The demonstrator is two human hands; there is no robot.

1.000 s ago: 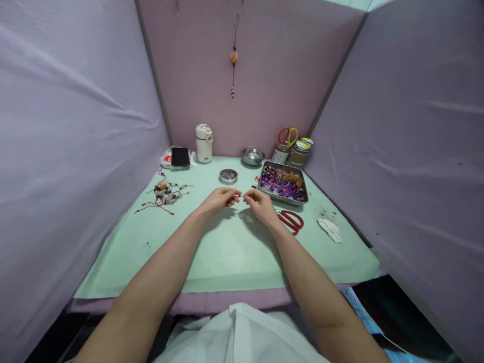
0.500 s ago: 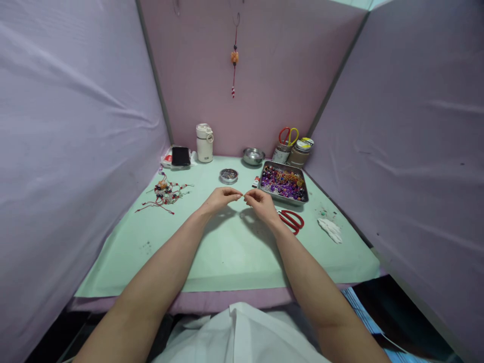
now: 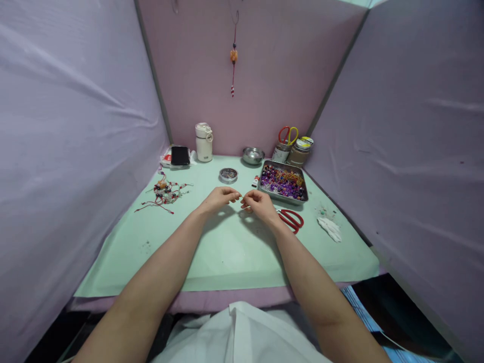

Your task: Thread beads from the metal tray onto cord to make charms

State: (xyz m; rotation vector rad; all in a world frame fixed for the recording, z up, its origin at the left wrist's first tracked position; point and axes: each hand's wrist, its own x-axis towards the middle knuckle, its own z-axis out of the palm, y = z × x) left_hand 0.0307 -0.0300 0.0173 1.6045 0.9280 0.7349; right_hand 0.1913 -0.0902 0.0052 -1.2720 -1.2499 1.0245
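Observation:
My left hand (image 3: 222, 198) and my right hand (image 3: 259, 202) meet fingertip to fingertip over the middle of the green mat (image 3: 234, 257). Each is pinched closed. Something tiny and thin shows between the fingertips, too small to name. Just right of my right hand lies a pair of red-handled scissors (image 3: 296, 220), its blades partly hidden by that hand. Behind it stands a metal tray (image 3: 283, 198) full of purple and orange beads and cords. A round clear dish (image 3: 229, 175) of small dark pieces sits beyond my left hand.
Beaded red cords (image 3: 164, 193) lie at left. Along the back stand a phone (image 3: 180, 156), a white bottle (image 3: 204, 146), a metal bowl (image 3: 253, 156) and jars (image 3: 300, 153). A white glove (image 3: 329, 229) lies right. A beaded string (image 3: 234, 56) hangs on the back wall.
The fingertips of both hands have shifted slightly to the left, and the fingers of my right hand have curled a little differently. Objects on the mat have stayed in place.

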